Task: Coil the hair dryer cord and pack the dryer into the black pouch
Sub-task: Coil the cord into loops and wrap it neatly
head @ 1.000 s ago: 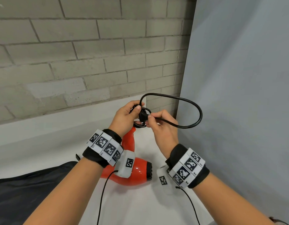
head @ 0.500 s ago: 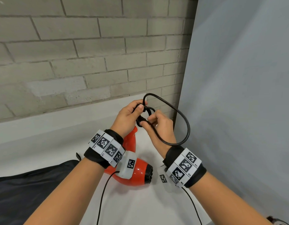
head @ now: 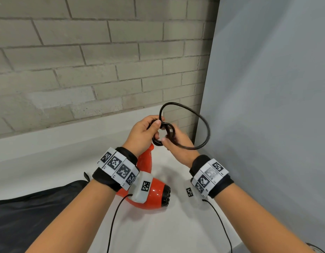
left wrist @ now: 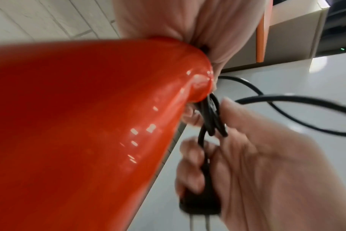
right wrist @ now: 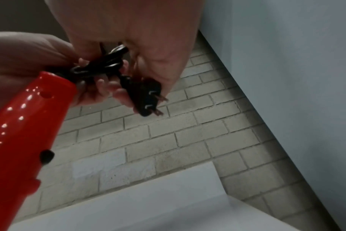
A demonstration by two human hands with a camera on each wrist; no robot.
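Note:
The red hair dryer (head: 154,194) lies on the white table (head: 158,230) with its handle (left wrist: 89,125) pointing up and away. My left hand (head: 154,128) grips a small coil of the black cord (head: 164,133) at the handle's end. My right hand (head: 167,141), just beside and below it, holds the cord's plug (right wrist: 144,93) in curled fingers, prongs pointing out. A free loop of the cord (head: 205,128) arcs up and to the right of both hands. The black pouch (head: 30,212) lies flat at the lower left, apart from the dryer.
A grey brick wall (head: 85,70) stands behind the table and a pale blue panel (head: 267,106) closes off the right side. Thin sensor wires (head: 114,223) hang from both wristbands. A cardboard box (left wrist: 286,39) shows in the left wrist view.
My right hand has carried the plug end round and under the coil. The free loop has shrunk from a wide arc to a tighter one. The dryer and pouch have stayed put.

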